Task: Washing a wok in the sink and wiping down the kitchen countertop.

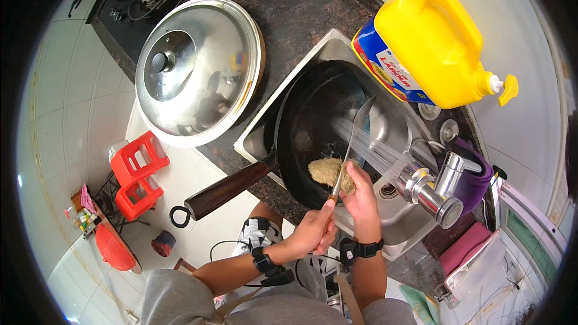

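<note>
A dark, mottled stone surface (301, 0) spans the upper frame, set with a smooth steel sink (400, 216). A round black wok (307, 102) sits in it at centre, its dark wooden handle pointing lower left. Upper left, a polished domed lid (220, 54) bears a black knob; upper right stands a glossy yellow plastic jug (430, 42). The chrome tap (430, 189), right of centre, sprays fine streaks of water. Over the wok, the slender metal utensil (356, 126) broadens toward its curved tip; the left grip (311, 230) is closed round its wooden handle. The right grip (362, 197) is folded onto the scrubber (324, 171), matted, tan and fibrous, against the blade.
</note>
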{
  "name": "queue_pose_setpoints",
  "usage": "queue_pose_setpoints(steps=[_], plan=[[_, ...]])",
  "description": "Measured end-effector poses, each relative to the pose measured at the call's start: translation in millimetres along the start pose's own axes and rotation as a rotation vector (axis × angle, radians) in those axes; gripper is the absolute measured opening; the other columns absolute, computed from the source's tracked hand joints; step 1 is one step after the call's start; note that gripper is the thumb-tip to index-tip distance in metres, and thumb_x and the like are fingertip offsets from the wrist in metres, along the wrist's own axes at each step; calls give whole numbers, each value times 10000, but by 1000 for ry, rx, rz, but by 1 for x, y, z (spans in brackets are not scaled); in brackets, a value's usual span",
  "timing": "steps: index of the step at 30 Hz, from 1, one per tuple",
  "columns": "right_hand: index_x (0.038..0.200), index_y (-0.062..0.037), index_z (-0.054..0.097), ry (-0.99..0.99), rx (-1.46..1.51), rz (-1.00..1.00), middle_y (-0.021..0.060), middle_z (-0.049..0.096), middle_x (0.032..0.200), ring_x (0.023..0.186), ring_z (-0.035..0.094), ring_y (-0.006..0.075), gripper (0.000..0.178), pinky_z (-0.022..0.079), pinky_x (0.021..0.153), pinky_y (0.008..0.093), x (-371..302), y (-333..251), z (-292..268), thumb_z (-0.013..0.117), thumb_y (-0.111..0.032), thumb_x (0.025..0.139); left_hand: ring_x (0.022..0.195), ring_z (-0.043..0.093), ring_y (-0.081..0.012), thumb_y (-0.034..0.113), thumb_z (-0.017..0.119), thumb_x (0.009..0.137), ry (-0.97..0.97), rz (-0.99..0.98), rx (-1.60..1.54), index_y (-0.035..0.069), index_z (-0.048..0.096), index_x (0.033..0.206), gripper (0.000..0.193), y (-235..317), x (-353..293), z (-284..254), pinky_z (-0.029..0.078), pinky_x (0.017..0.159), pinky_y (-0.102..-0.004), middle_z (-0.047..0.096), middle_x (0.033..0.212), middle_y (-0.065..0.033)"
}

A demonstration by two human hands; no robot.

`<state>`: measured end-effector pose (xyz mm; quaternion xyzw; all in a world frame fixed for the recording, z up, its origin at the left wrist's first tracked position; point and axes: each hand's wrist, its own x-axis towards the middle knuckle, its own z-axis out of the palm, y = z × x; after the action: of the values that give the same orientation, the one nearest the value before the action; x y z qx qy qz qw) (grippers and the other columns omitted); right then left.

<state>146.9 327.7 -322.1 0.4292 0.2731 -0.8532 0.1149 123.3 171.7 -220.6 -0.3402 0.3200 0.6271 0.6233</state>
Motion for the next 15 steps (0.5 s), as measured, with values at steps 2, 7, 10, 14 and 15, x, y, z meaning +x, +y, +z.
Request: queue_pose_setpoints(steps=[2, 7, 10, 14, 15], plan=[[1050, -80, 606, 45, 28, -13, 37, 652, 949, 878, 657, 176, 162, 555, 702, 337, 5, 2, 15, 627, -226, 983, 327, 321, -108, 567, 346, 1044, 63, 48, 71, 98, 392, 686, 592, -15, -2, -5, 253, 304, -268, 345, 468, 5], [1043, -63, 593, 162, 130, -101, 78, 633, 908, 773, 619, 190, 158, 513, 608, 347, 58, -14, 4, 606, -213, 993, 322, 391, -114, 543, 325, 1057, 71, 43, 184, 95, 421, 664, 603, -35, -18, -5, 306, 306, -279, 409, 466, -7], [1077, -60, 605, 128, 135, -51, 80, 632, 912, 781, 615, 178, 196, 516, 633, 351, 45, -9, 6, 592, -241, 1003, 338, 442, -124, 528, 322, 1062, 155, 28, 381, 78, 454, 671, 611, -35, -19, -7, 341, 317, -276, 443, 476, -15], [1144, -59, 612, 139, 20, -16, 80, 630, 923, 792, 614, 171, 247, 519, 648, 362, 7, -6, 28, 574, -264, 1013, 382, 523, -137, 525, 329, 1062, 163, 136, 522, 39, 505, 690, 636, -29, -20, -10, 417, 369, -282, 489, 486, -30], [1160, -58, 613, 130, -27, -43, 81, 632, 929, 798, 613, 168, 251, 514, 645, 361, 1, -9, 27, 564, -258, 1015, 403, 550, -171, 510, 344, 1063, 116, 137, 604, 17, 521, 707, 633, -30, -20, -11, 448, 405, -308, 508, 493, -52]])
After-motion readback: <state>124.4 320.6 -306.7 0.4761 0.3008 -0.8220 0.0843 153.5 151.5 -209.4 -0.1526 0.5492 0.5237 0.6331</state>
